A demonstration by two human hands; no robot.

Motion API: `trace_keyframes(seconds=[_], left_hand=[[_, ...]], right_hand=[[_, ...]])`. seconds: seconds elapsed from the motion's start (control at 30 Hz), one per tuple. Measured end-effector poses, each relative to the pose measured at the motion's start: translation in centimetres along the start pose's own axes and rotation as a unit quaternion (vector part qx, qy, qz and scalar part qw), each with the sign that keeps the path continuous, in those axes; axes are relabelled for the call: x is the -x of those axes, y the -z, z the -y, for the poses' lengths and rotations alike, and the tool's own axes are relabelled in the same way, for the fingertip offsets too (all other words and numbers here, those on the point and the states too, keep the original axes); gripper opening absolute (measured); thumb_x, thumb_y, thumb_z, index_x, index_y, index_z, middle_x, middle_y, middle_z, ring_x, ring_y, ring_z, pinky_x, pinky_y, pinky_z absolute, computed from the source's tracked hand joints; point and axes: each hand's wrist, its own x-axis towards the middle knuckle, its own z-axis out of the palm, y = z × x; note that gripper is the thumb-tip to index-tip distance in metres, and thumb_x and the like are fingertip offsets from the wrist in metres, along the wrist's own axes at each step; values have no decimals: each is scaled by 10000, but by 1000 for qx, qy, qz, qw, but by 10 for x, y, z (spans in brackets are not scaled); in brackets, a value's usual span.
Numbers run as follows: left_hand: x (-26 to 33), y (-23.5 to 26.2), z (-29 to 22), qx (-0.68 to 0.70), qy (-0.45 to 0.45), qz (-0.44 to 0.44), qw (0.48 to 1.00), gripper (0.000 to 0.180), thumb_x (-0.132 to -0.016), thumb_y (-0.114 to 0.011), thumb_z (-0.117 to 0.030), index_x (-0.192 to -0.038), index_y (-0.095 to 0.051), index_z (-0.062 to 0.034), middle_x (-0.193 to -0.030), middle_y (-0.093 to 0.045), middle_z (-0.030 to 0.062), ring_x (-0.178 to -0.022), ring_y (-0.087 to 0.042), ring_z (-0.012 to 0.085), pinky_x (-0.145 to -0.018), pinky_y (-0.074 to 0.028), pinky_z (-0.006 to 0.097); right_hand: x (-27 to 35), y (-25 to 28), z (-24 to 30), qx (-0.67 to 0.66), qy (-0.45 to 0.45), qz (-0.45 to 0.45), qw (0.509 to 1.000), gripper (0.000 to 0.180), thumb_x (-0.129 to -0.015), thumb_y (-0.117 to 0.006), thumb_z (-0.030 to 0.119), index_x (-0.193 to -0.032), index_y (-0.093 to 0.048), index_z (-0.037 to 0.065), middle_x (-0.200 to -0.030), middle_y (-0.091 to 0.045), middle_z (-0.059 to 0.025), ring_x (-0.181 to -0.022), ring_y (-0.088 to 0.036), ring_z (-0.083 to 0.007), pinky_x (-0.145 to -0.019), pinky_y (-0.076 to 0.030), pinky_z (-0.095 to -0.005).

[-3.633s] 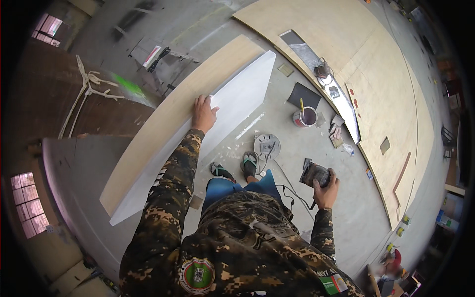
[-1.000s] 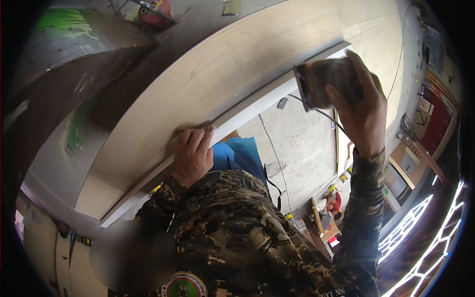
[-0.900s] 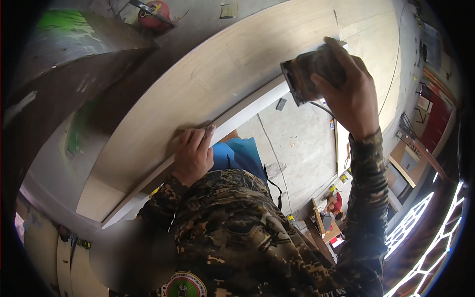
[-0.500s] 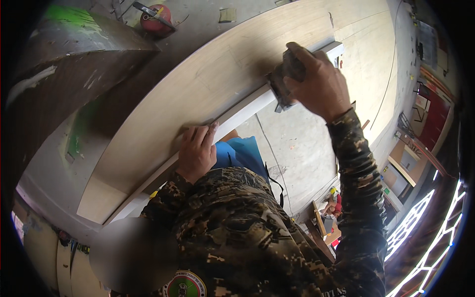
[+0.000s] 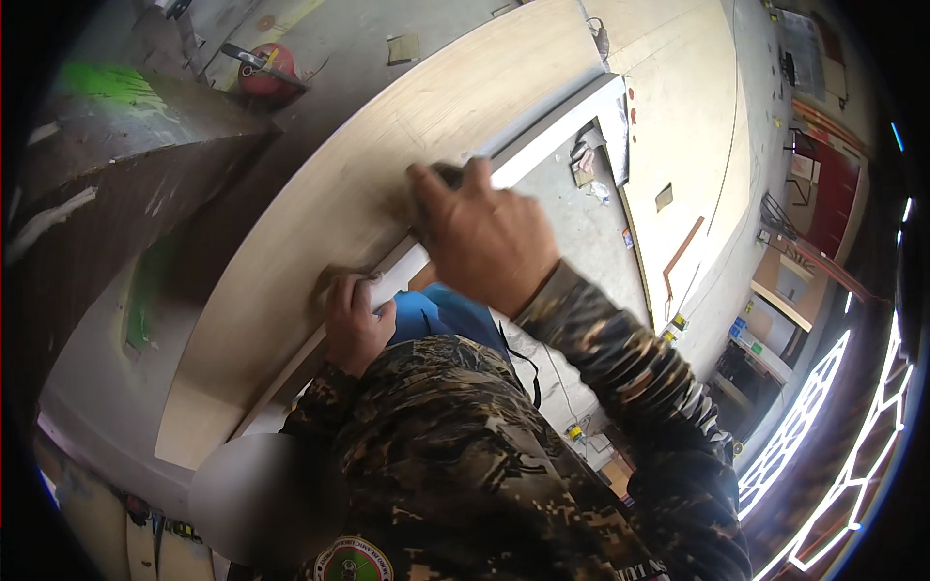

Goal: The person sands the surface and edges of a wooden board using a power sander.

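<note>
A long pale wood panel (image 5: 291,242) with a curved far edge lies before me, bordered on the near side by a white edge strip (image 5: 557,140). My right hand (image 5: 494,237) is closed around a dark block-shaped hand tool (image 5: 448,174) on the strip. Motion blur and my fingers hide most of the tool, so its exact kind does not show. Close by on the left, my left hand (image 5: 356,321) grips the same strip, fingers curled over its top and thumb on the near side.
A dark brown curved piece with green paint (image 5: 116,92) stands at the left. Beyond the panel sits a red round object (image 5: 266,73) with a black bar. At the right lie another pale panel (image 5: 697,126), a thin brown strip (image 5: 683,254) and a cable.
My right hand has slid the tool leftward and nearer along the white strip, toward my left hand. My left hand keeps its grip. The view has shifted slightly.
</note>
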Motion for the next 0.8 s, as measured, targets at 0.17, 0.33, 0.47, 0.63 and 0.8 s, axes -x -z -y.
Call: trace_keyframes(seconds=[0.17, 0.33, 0.47, 0.63, 0.8], left_hand=[[-2, -2, 1, 0, -19, 3, 1000, 334, -682, -738, -12, -991, -613, -32, -957, -578, 122, -896, -592, 351, -758, -505, 461], [-4, -2, 0, 16, -23, 4, 1000, 331, -681, -728, -10, -991, -616, -28, -954, -579, 117, -895, -591, 350, -755, -504, 460], [-4, -3, -1, 24, -21, 3, 999, 336, -678, -727, -17, -995, -616, -29, -960, -578, 117, -909, -594, 352, -759, -505, 461], [-5, 1, -5, 15, 0, 11, 1000, 333, -683, -725, -22, -997, -615, -37, -961, -572, 116, -924, -596, 357, -774, -507, 466], [1, -5, 1, 18, 11, 12, 1000, 517, -675, -753, -16, -1153, -555, -29, -1084, -600, 162, -988, -596, 382, -851, -511, 473]], right_hand=[[-33, 26, -97, 68, -62, -43, 995, 618, -797, -729, 291, -1381, -579, 159, -1042, -671, -223, -785, -732, -365, -689, -627, -429], [-61, 76, -191, 78, -179, -39, 980, 662, -796, -751, 297, -1414, -559, 159, -1156, -710, -201, -1059, -698, -345, -937, -550, -439], [-64, 86, -221, 99, -184, -86, 974, 682, -786, -766, 303, -1418, -554, 159, -1177, -709, -192, -1096, -685, -351, -958, -534, -428], [-54, 72, -183, 29, -177, -46, 983, 671, -790, -744, 312, -1417, -554, 169, -1155, -705, -201, -1036, -703, -356, -905, -555, -446], [-21, 12, -91, 53, -43, -101, 993, 559, -814, -730, 332, -1331, -597, 168, -932, -673, -249, -710, -716, -385, -626, -604, -448]])
